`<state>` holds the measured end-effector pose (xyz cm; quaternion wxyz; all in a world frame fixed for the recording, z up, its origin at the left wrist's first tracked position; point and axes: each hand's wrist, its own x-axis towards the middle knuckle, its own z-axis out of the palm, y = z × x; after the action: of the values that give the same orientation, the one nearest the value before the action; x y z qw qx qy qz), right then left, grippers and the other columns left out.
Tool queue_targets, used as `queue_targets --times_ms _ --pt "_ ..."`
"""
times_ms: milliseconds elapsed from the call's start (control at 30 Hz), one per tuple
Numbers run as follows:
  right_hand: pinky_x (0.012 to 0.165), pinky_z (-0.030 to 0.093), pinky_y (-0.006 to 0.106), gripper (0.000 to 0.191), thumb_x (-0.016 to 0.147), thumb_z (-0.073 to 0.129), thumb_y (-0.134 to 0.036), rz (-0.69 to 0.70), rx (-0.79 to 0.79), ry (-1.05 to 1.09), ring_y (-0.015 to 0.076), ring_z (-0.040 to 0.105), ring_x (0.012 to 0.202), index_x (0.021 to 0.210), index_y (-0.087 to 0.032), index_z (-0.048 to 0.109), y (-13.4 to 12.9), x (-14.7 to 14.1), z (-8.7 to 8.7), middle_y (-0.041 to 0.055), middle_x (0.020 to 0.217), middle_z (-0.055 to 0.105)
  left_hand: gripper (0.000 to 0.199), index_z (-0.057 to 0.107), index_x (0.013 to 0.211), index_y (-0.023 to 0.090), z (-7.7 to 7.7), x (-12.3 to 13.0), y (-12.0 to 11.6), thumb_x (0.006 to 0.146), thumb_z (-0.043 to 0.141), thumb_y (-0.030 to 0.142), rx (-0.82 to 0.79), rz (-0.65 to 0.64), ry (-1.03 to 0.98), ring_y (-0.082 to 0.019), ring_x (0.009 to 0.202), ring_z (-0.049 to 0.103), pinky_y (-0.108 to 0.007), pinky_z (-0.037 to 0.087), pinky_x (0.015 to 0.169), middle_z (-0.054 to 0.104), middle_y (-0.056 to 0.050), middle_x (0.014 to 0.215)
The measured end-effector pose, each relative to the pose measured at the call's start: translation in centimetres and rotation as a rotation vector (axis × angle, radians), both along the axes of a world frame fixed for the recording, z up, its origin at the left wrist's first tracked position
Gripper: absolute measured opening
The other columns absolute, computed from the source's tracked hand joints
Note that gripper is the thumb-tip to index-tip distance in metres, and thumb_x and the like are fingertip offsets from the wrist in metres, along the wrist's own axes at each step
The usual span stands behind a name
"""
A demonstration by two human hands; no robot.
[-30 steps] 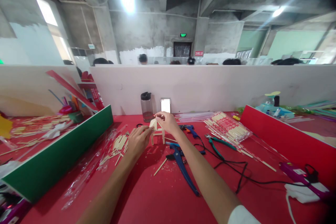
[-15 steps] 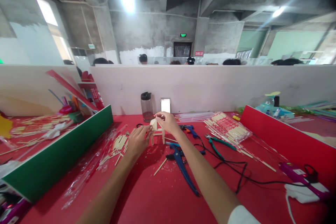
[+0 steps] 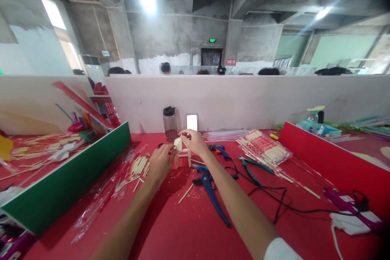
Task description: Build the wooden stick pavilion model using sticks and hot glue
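Observation:
A small chair-like frame of pale wooden sticks stands on the red table, its legs toward me and a rounded slatted part at the top. My left hand is closed at its left side, thumb and fingertips pinching near the upper edge. From above right, my right hand pinches the top of the frame. The fingers hide part of the joint between the sticks. Just right of the frame lies a blue-handled cutter, with a loose stick beside its jaws.
Cut sticks lie left, by a green divider. Behind stand a bottle and a lit phone. To the right are a blue glue gun, green-handled pliers, a chopstick pack and a black cord.
My left hand has shifted very slightly at the frame's side. The right hand and the frame stay practically where they were.

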<state>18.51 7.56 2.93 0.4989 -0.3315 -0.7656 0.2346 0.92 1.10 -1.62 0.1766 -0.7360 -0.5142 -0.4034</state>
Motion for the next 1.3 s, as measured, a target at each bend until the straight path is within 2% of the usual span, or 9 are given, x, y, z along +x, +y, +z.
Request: queue_targets --times_ms 167,267,433,567,767,1033,1300 --pt "0.077 0.05 0.026 0.021 0.088 0.054 -0.023 0.0 -0.01 -0.006 0.0147 0.065 0.08 0.098 -0.02 0.073 0.0 0.0 0.1 0.0031 0.093 0.073 0.022 0.062 0.104 0.022 0.0 -0.7 0.1 0.098 0.049 0.038 -0.069 -0.075 -0.05 -0.019 0.085 0.067 -0.03 0.047 0.079 0.071 -0.006 0.098" --pt "0.077 0.05 0.026 0.021 0.088 0.055 -0.023 0.007 -0.018 -0.006 0.0146 0.065 0.078 0.098 -0.019 0.073 0.0 0.0 0.1 0.0032 0.093 0.073 0.025 0.062 0.109 0.022 0.3 -1.5 0.0 0.098 0.046 0.037 -0.114 -0.128 -0.158 -0.019 0.089 0.067 -0.03 0.049 0.081 0.071 -0.007 0.103" --pt "0.077 0.05 0.026 0.021 0.088 0.055 -0.022 0.018 -0.035 0.016 0.0141 0.065 0.078 0.097 -0.019 0.073 0.0 0.0 0.0 0.0026 0.092 0.073 0.033 0.066 0.104 0.019 1.3 -2.4 -0.1 0.098 0.039 0.038 -0.187 -0.068 -0.377 -0.017 0.082 0.067 -0.026 0.049 0.074 0.074 -0.006 0.096" --pt "0.078 0.05 0.026 0.021 0.088 0.054 -0.023 0.021 -0.035 0.018 0.0142 0.065 0.078 0.098 -0.02 0.072 0.1 0.0 -0.1 0.0021 0.091 0.073 0.032 0.07 0.094 0.019 2.0 -2.7 0.0 0.094 0.047 0.041 -0.255 -0.024 -0.436 -0.017 0.078 0.068 -0.024 0.048 0.075 0.076 -0.003 0.088" --pt "0.077 0.05 0.026 0.02 0.088 0.055 -0.023 0.021 -0.028 0.019 0.0153 0.067 0.082 0.097 -0.02 0.072 0.1 0.1 -0.2 0.0029 0.095 0.074 0.031 0.075 0.087 0.022 2.5 -3.3 0.1 0.088 0.052 0.043 -0.344 0.058 -0.414 -0.02 0.083 0.07 -0.027 0.049 0.077 0.078 -0.003 0.091" --pt "0.078 0.051 0.026 0.021 0.089 0.054 -0.024 0.041 -0.018 0.035 0.0157 0.067 0.082 0.099 -0.02 0.072 0.1 0.0 -0.2 0.003 0.096 0.075 0.03 0.075 0.084 0.021 2.5 -3.7 0.2 0.082 0.056 0.044 -0.457 0.079 -0.389 -0.022 0.08 0.071 -0.026 0.047 0.069 0.079 -0.004 0.086" --pt "0.084 0.051 0.028 0.024 0.09 0.052 -0.025 0.045 -0.018 0.045 0.0158 0.068 0.088 0.102 -0.019 0.072 0.3 0.0 -0.1 0.0044 0.101 0.074 0.03 0.07 0.083 0.021 1.4 -4.1 0.9 0.086 0.05 0.043 -0.448 0.108 -0.256 -0.02 0.074 0.068 -0.026 0.045 0.068 0.076 -0.005 0.081"
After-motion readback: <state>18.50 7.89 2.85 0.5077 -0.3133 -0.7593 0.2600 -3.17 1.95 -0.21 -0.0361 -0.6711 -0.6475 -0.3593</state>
